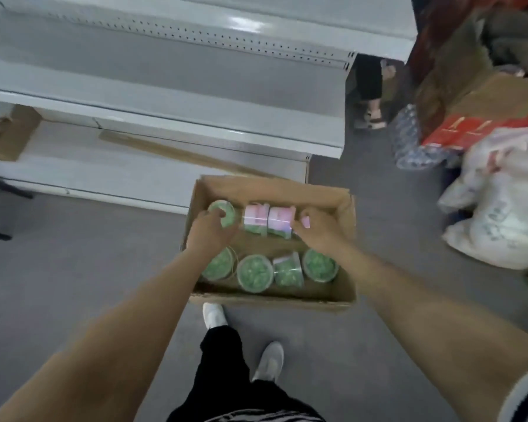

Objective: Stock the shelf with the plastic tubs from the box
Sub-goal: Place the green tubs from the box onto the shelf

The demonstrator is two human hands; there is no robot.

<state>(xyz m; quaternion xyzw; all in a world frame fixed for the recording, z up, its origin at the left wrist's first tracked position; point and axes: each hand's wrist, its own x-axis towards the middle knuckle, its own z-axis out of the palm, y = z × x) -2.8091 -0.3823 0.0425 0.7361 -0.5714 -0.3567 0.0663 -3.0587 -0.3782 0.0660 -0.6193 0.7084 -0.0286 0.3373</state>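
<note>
An open cardboard box (275, 185) stands on the grey floor in front of a white metal shelf (171, 120). Several clear plastic tubs of green contents lie in it, some with pink labels. My left hand (209, 231) grips a round-lidded tub (226, 211) at the box's far left. My right hand (313, 228) closes on a pink-labelled tub (306, 222) at the far right, mostly hidden by my fingers. Two pink-labelled tubs (267, 220) lie on their sides between my hands. A near row of tubs (255, 272) sits below my wrists.
The shelf boards are bare apart from a flat cardboard strip (177, 153) on the lowest one. Cardboard boxes (482, 111), white sacks (500, 202) and a pack of bottles (409, 141) crowd the right. Another person's sandalled feet (372, 117) stand behind the shelf end. My shoes (214, 315) are below the box.
</note>
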